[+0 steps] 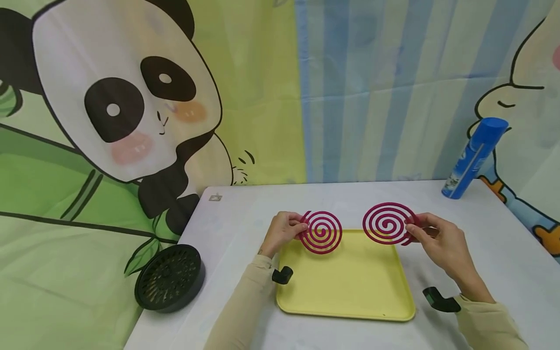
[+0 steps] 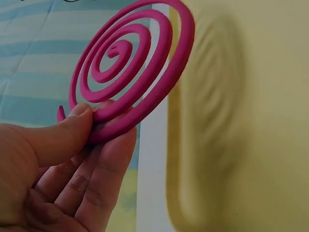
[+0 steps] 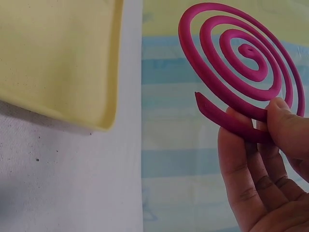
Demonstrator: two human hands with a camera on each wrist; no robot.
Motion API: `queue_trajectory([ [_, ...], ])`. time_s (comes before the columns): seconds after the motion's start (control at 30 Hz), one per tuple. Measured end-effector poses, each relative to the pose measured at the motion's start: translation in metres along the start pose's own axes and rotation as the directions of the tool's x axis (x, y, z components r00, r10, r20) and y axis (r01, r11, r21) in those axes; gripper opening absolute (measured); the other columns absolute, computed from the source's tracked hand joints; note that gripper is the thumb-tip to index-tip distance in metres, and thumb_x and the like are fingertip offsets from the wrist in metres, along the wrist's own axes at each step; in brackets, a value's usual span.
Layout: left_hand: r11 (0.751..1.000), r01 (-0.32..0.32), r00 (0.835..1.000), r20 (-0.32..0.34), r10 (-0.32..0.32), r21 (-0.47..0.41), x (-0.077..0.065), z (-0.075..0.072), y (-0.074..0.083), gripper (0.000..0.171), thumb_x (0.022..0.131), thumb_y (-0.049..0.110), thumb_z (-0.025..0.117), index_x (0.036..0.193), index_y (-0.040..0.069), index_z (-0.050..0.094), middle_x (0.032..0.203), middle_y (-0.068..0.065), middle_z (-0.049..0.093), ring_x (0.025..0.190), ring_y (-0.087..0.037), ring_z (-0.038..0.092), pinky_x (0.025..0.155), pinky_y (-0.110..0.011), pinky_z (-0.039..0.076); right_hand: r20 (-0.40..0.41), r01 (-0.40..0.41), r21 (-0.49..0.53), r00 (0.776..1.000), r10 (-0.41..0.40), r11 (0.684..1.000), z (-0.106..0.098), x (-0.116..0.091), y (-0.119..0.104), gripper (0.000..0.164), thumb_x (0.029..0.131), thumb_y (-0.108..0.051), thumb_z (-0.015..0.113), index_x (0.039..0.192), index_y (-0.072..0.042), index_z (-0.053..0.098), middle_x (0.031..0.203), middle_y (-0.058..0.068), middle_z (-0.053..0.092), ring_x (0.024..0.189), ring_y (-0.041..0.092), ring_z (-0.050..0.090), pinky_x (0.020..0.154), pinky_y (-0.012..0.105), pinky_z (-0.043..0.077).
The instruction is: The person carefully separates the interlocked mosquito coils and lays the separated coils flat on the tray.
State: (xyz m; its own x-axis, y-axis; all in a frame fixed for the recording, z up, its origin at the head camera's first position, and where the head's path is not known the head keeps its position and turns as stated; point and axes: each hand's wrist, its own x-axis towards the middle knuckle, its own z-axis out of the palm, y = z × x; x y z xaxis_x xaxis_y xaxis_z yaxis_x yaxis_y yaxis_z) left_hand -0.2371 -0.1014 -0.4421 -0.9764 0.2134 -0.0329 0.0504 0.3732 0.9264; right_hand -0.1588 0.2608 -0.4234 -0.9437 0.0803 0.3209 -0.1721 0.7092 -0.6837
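Observation:
Two magenta mosquito coils are held up, one per hand. My left hand (image 1: 285,230) pinches the left mosquito coil (image 1: 323,232) at its outer ring, thumb on the near face and fingers behind. Over at the right, my right hand (image 1: 444,243) grips the other mosquito coil (image 1: 388,223) by its outer ring the same way. Both coils are tilted and apart from each other, raised above the far part of a yellow tray (image 1: 345,277). In the left wrist view the left coil (image 2: 166,63) casts a shadow on the tray. The right wrist view shows the loose outer end of the right coil (image 3: 212,113).
A round black slotted holder (image 1: 168,277) stands at the table's left edge. A blue spray can (image 1: 474,158) stands at the back right corner. A small metallic piece (image 1: 215,198) lies at the back left. Behind the white table (image 1: 245,214) hangs a printed curtain (image 1: 262,97).

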Motion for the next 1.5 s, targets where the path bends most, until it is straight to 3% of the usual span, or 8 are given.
queue_trajectory([
  [0.23, 0.99, 0.015, 0.997, 0.079, -0.026, 0.139, 0.002, -0.013, -0.01, 0.013, 0.093, 0.01, 0.074, 0.1, -0.001, 0.075, 0.086, -0.011, 0.077, 0.071, -0.016, 0.07, 0.067, -0.033, 0.06, 0.005, -0.012, 0.002, 1.0, 0.012, 1.0, 0.001, -0.001, -0.001, 0.036, 0.098, -0.024, 0.068, 0.123, 0.002, 0.064, 0.106, 0.024, 0.07, 0.086, 0.038, 0.075, 0.064, 0.021, 0.059],
  [0.47, 0.971, 0.068, 0.98, 0.168, -0.109, 0.23, 0.001, -0.018, -0.012, 0.011, 0.091, 0.008, 0.076, 0.097, -0.002, 0.075, 0.079, -0.008, 0.074, 0.065, -0.012, 0.062, 0.059, -0.023, 0.052, 0.004, 0.001, 0.004, 1.0, -0.001, 1.0, 0.004, 0.0, -0.001, 0.035, 0.098, -0.022, 0.069, 0.123, 0.003, 0.064, 0.107, 0.024, 0.069, 0.088, 0.04, 0.074, 0.065, 0.022, 0.059],
  [0.57, 0.946, 0.056, 0.976, 0.18, -0.119, 0.318, 0.0, -0.017, -0.01, 0.012, 0.09, 0.009, 0.077, 0.096, 0.0, 0.076, 0.079, -0.005, 0.073, 0.065, -0.012, 0.06, 0.056, -0.02, 0.047, 0.005, 0.002, 0.001, 1.0, -0.002, 1.0, 0.005, 0.0, -0.001, 0.035, 0.098, -0.022, 0.069, 0.123, 0.003, 0.064, 0.107, 0.025, 0.069, 0.089, 0.041, 0.074, 0.066, 0.027, 0.061],
  [0.77, 0.871, -0.018, 0.982, 0.171, -0.076, 0.491, -0.001, -0.01, -0.005, 0.013, 0.087, 0.011, 0.08, 0.096, 0.001, 0.078, 0.077, -0.005, 0.072, 0.061, -0.011, 0.059, 0.053, -0.019, 0.046, 0.017, -0.007, -0.003, 1.0, 0.007, 1.0, 0.005, 0.0, -0.001, 0.038, 0.099, -0.025, 0.068, 0.124, 0.003, 0.064, 0.108, 0.025, 0.069, 0.092, 0.042, 0.074, 0.069, 0.038, 0.062],
  [1.07, 0.78, -0.064, 0.992, 0.122, -0.016, 0.623, -0.001, 0.001, -0.003, 0.013, 0.081, 0.012, 0.086, 0.087, 0.004, 0.077, 0.074, -0.002, 0.067, 0.065, -0.012, 0.054, 0.06, -0.024, 0.046, 0.032, -0.011, -0.009, 0.999, 0.011, 1.0, 0.005, 0.001, -0.001, 0.038, 0.099, -0.026, 0.068, 0.124, 0.003, 0.063, 0.109, 0.026, 0.069, 0.095, 0.044, 0.073, 0.07, 0.043, 0.062],
  [1.33, 0.723, -0.097, 0.995, 0.088, 0.05, 0.684, -0.003, 0.007, -0.006, 0.019, 0.075, 0.012, 0.09, 0.082, 0.004, 0.075, 0.068, 0.0, 0.062, 0.062, -0.013, 0.052, 0.059, -0.027, 0.046, 0.037, -0.012, -0.015, 0.999, 0.013, 1.0, 0.006, 0.001, -0.001, 0.038, 0.099, -0.025, 0.068, 0.124, 0.003, 0.064, 0.108, 0.026, 0.069, 0.095, 0.045, 0.072, 0.068, 0.04, 0.062],
  [1.5, 0.707, -0.114, 0.994, 0.08, 0.081, 0.698, -0.004, 0.009, -0.006, 0.021, 0.074, 0.012, 0.091, 0.085, 0.004, 0.075, 0.072, -0.002, 0.065, 0.062, -0.012, 0.052, 0.058, -0.025, 0.045, 0.038, -0.014, -0.013, 0.999, 0.015, 1.0, 0.006, 0.0, -0.001, 0.037, 0.098, -0.023, 0.068, 0.123, 0.003, 0.063, 0.108, 0.025, 0.069, 0.094, 0.044, 0.072, 0.068, 0.038, 0.062],
])
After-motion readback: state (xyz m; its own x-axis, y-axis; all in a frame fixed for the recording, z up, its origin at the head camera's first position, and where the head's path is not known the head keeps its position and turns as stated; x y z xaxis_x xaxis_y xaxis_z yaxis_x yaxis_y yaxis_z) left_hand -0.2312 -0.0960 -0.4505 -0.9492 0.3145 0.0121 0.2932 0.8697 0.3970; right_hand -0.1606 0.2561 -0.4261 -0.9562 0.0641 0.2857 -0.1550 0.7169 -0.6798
